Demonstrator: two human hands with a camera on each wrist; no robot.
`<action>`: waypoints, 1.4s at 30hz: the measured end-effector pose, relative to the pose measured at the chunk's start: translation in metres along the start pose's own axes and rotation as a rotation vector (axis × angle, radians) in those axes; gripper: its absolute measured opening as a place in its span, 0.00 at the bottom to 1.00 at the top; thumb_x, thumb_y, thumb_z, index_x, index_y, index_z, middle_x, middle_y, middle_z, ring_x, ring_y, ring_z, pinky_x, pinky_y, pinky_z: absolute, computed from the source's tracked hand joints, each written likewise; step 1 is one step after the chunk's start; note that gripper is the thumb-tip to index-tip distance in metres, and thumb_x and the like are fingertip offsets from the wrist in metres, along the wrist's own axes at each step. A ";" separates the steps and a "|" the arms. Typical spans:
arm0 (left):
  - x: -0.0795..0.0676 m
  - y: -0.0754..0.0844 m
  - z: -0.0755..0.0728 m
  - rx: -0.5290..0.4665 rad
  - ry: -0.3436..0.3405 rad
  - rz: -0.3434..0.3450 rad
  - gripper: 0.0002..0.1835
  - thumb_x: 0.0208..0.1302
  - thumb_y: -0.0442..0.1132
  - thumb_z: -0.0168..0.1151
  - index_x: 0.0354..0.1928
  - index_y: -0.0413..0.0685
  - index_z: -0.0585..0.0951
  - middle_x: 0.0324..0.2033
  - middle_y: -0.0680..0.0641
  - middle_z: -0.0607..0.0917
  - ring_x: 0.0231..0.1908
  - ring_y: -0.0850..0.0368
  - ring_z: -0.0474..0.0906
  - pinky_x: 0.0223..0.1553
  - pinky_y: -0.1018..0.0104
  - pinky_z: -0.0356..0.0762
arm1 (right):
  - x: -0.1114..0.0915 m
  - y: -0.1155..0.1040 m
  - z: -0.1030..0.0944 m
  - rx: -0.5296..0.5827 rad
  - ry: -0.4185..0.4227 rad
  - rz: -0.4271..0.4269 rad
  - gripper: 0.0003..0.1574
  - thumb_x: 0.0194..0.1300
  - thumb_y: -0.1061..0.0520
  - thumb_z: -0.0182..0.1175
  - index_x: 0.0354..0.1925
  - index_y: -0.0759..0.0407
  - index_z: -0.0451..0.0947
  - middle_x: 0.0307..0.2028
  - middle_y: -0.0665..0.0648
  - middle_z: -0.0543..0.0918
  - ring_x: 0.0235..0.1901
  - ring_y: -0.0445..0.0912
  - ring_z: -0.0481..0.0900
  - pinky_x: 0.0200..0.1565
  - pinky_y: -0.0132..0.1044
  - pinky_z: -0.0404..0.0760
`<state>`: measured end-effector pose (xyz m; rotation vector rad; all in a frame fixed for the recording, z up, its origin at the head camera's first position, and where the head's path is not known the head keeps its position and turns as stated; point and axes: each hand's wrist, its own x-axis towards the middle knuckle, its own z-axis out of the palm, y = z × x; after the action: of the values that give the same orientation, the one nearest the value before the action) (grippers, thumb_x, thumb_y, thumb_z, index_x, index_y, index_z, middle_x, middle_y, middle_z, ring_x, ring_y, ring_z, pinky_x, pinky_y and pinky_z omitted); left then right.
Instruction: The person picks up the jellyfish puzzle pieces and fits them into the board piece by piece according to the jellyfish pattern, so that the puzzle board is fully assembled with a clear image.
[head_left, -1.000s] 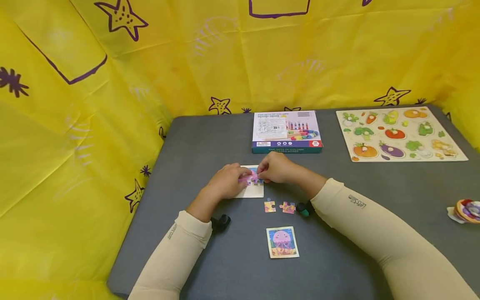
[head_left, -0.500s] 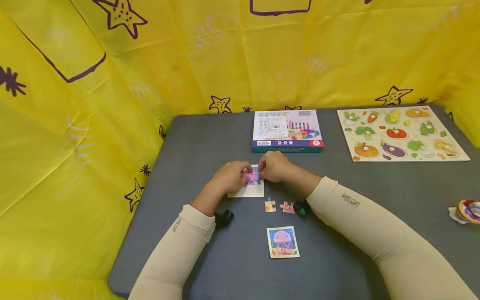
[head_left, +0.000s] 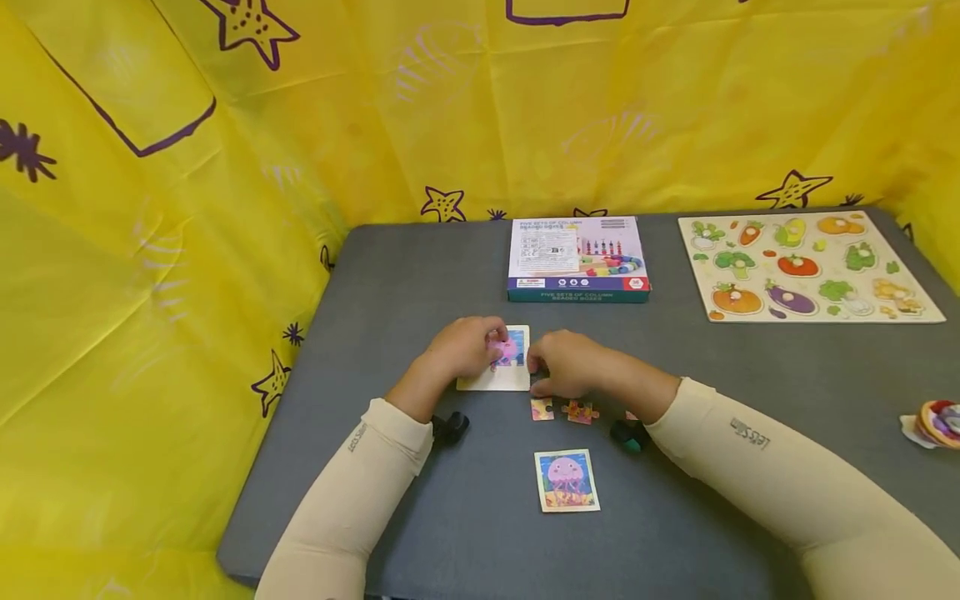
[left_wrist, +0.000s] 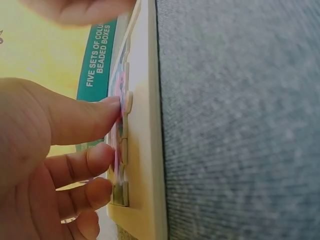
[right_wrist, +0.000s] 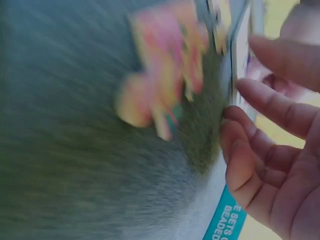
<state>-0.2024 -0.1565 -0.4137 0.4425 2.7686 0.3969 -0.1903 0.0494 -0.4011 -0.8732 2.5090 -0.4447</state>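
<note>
On the pale rectangular wooden tray (head_left: 497, 382), left hand (head_left: 465, 346), fingers bent, touches the pink-and-blue jigsaw picture (head_left: 513, 348); beside the tray, right hand (head_left: 568, 362), loosely bent, pinches nothing visible. Upper part: apparently assembled. Lower strip: bare. Loose yellow-and-pink jigsaw pieces (head_left: 580, 412): tray's near right
</note>
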 end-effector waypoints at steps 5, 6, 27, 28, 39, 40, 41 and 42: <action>-0.004 -0.001 -0.002 0.051 0.011 0.011 0.10 0.72 0.43 0.61 0.52 0.58 0.82 0.45 0.47 0.82 0.48 0.48 0.77 0.54 0.52 0.76 | -0.016 -0.007 0.015 -0.029 -0.010 -0.005 0.19 0.56 0.47 0.78 0.39 0.52 0.81 0.36 0.52 0.75 0.36 0.47 0.73 0.42 0.43 0.75; -0.006 -0.002 -0.002 0.061 0.022 0.016 0.10 0.73 0.43 0.60 0.53 0.57 0.82 0.45 0.47 0.82 0.48 0.48 0.77 0.55 0.52 0.76 | -0.018 -0.008 0.017 -0.029 0.001 -0.009 0.18 0.56 0.48 0.78 0.39 0.52 0.80 0.36 0.52 0.75 0.36 0.47 0.73 0.42 0.43 0.75; -0.064 -0.030 -0.004 0.063 0.031 -0.001 0.20 0.62 0.50 0.72 0.54 0.53 0.82 0.50 0.47 0.79 0.52 0.45 0.74 0.57 0.45 0.73 | 0.004 -0.008 0.002 0.307 0.192 -0.071 0.05 0.61 0.62 0.69 0.33 0.55 0.81 0.26 0.49 0.81 0.28 0.43 0.76 0.35 0.36 0.76; -0.064 -0.030 -0.003 0.059 0.037 -0.003 0.20 0.62 0.50 0.73 0.54 0.53 0.82 0.49 0.47 0.79 0.52 0.45 0.74 0.57 0.45 0.73 | 0.010 -0.011 0.001 0.321 0.186 -0.058 0.05 0.61 0.62 0.69 0.33 0.55 0.81 0.26 0.50 0.81 0.28 0.43 0.76 0.34 0.36 0.76; -0.065 -0.031 0.000 0.008 0.084 -0.013 0.18 0.63 0.52 0.70 0.50 0.54 0.83 0.45 0.47 0.79 0.49 0.45 0.74 0.53 0.47 0.73 | 0.061 -0.038 0.007 0.292 0.158 0.016 0.03 0.59 0.59 0.71 0.32 0.54 0.85 0.28 0.50 0.83 0.32 0.45 0.78 0.33 0.34 0.76; -0.065 -0.031 0.000 0.004 0.091 -0.016 0.17 0.64 0.53 0.69 0.50 0.54 0.83 0.45 0.47 0.79 0.48 0.46 0.74 0.53 0.48 0.73 | 0.062 -0.039 0.008 0.276 0.155 0.018 0.02 0.59 0.59 0.71 0.32 0.55 0.85 0.28 0.51 0.84 0.33 0.46 0.78 0.35 0.35 0.77; -0.065 -0.031 0.000 0.001 0.100 -0.019 0.16 0.65 0.53 0.69 0.49 0.54 0.84 0.44 0.47 0.79 0.47 0.46 0.74 0.52 0.48 0.73 | 0.063 -0.040 0.009 0.258 0.155 0.017 0.02 0.59 0.58 0.71 0.32 0.55 0.86 0.29 0.50 0.84 0.34 0.46 0.79 0.37 0.37 0.78; -0.064 -0.031 0.001 0.002 0.108 -0.023 0.15 0.66 0.52 0.68 0.49 0.55 0.84 0.44 0.48 0.79 0.47 0.46 0.74 0.52 0.48 0.73 | 0.064 -0.041 0.010 0.235 0.158 0.014 0.02 0.59 0.58 0.71 0.32 0.55 0.87 0.29 0.50 0.85 0.35 0.47 0.79 0.39 0.38 0.79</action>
<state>-0.1516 -0.2065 -0.4078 0.4008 2.8753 0.4247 -0.2097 -0.0244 -0.4114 -0.7539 2.5343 -0.8139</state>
